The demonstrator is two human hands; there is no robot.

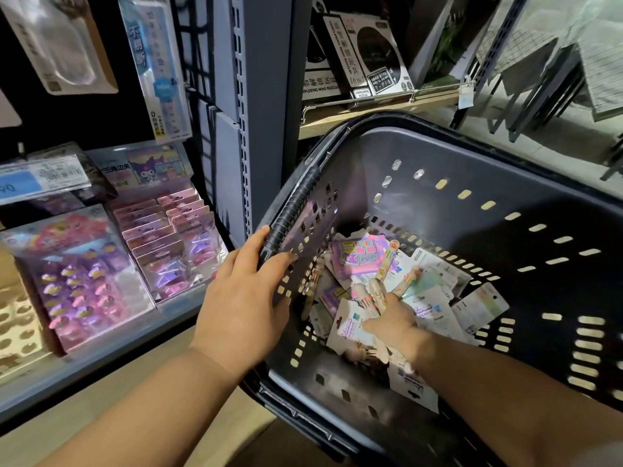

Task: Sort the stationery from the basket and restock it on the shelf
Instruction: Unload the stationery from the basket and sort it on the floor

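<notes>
Head view — left hand grips basket wall; right hand spread on stationery

Dark grey basket, pink-purple sticker packs, white-carded stationery.

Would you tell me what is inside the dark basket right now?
The basket holds a loose pile of carded stationery packs, a purple sticker pack and multicolour pens. The right hand reaches into it, hiding what lies beneath; lower layers are covered.
</notes>
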